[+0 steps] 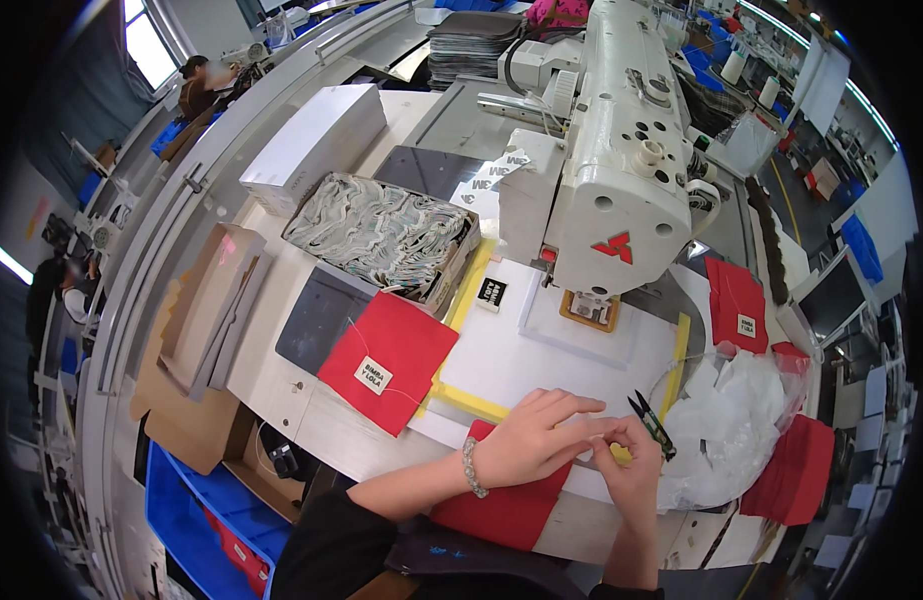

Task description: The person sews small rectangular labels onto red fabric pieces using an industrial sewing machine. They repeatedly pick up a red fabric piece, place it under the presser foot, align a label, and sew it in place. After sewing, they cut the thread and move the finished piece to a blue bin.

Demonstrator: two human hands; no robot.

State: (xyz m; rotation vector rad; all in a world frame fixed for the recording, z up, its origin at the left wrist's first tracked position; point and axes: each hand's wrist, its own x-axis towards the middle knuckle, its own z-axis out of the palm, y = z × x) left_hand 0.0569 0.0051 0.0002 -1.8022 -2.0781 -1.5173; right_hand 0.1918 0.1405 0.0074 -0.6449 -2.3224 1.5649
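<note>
My left hand (pixel 543 432), with a beaded bracelet at the wrist, meets my right hand (pixel 626 458) in front of the sewing machine. Both hands pinch at the fingertips; whatever they hold is too small to make out. A red fabric piece (pixel 511 505) lies below my left wrist at the table's front edge. Black thread snips (pixel 651 425) rest just right of my right hand. To the left, another red fabric piece (pixel 406 350) carries a sewn-on white label (pixel 372 375) and loose thread ends. A small stack of dark labels (pixel 490 292) sits on the white work plate (pixel 501 350).
The white sewing machine (pixel 621 170) stands ahead, its clamp (pixel 589 309) over the plate. At left are a box of folded strips (pixel 381 235), a white box (pixel 316 145) and an open cardboard box (pixel 206 310). White plastic bags (pixel 726 430) and red fabric (pixel 793 470) lie right.
</note>
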